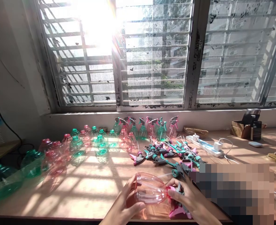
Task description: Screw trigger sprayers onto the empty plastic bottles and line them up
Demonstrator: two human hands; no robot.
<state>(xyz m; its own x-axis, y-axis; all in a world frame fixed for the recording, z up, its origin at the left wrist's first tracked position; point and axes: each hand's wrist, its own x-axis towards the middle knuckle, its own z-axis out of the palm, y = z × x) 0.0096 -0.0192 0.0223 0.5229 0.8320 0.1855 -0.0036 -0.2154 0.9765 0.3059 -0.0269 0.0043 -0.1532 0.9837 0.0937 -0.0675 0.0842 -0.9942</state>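
Near the front edge of the table, a clear pink spray bottle (pixel 150 189) lies on its side between my hands, its neck pointing right. My left hand (pixel 128 200) is wrapped round the bottle's base. At the neck, my right hand (pixel 183 195) grips a pink and grey trigger sprayer head (pixel 172 189), which meets the bottle mouth; how far it is screwed on I cannot tell. Below that hand another pink sprayer part (pixel 178 212) shows, partly covered. Just beyond lies a pile of loose pink, green and grey sprayer heads (pixel 160 151).
Open pink and green bottles (pixel 77 147) stand on the left. Several bottles with sprayers fitted (pixel 142 129) line the window wall. A white power strip (pixel 204 145) with plugs and cable lies right of the pile. A cardboard box (pixel 241 128) sits at the back right.
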